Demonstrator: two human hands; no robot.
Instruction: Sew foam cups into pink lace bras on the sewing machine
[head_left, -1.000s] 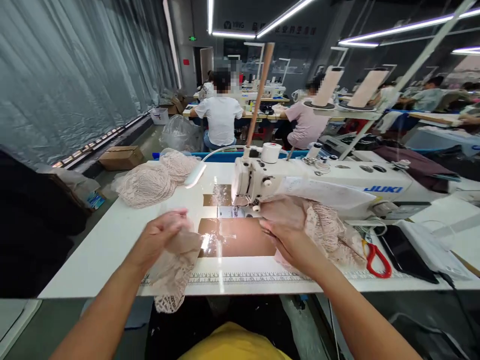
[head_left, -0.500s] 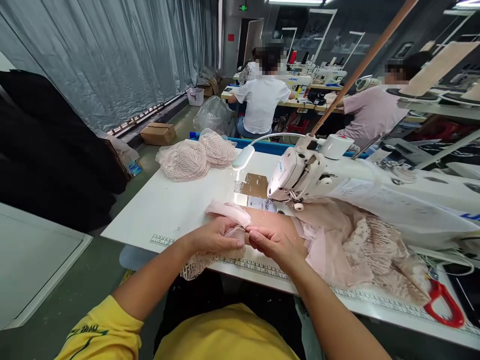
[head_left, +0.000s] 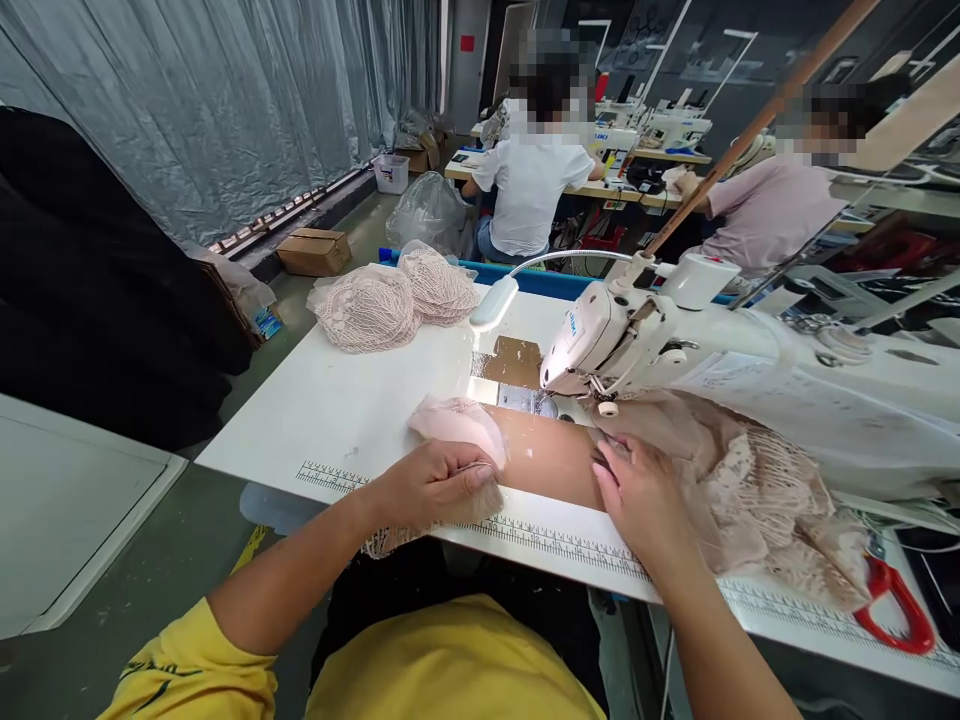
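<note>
My left hand (head_left: 446, 485) pinches the edge of a pale pink padded cup (head_left: 469, 428) with lace fabric, at the front of the sewing table. Part of its lace (head_left: 386, 540) hangs over the table edge. My right hand (head_left: 649, 495) is apart from the cup, beside a heap of pink mesh and lace (head_left: 765, 480). Its thumb and fingers close around something small and dark, too hidden to name. Between my hands lies a smooth brown panel (head_left: 547, 455). Behind it stands the white sewing machine (head_left: 592, 345), its needle area near the panel.
Two lace cups (head_left: 367, 308) rest at the table's back left, near a small lamp (head_left: 495, 303). Red-handled scissors (head_left: 900, 610) lie at the right front. A printed ruler (head_left: 555, 540) runs along the front edge. Two people (head_left: 532, 190) sit at machines farther back.
My right hand has left the cup and moved right, to the edge of the fabric heap. My left hand still grips the cup, which is turned slightly. The view has shifted a little.
</note>
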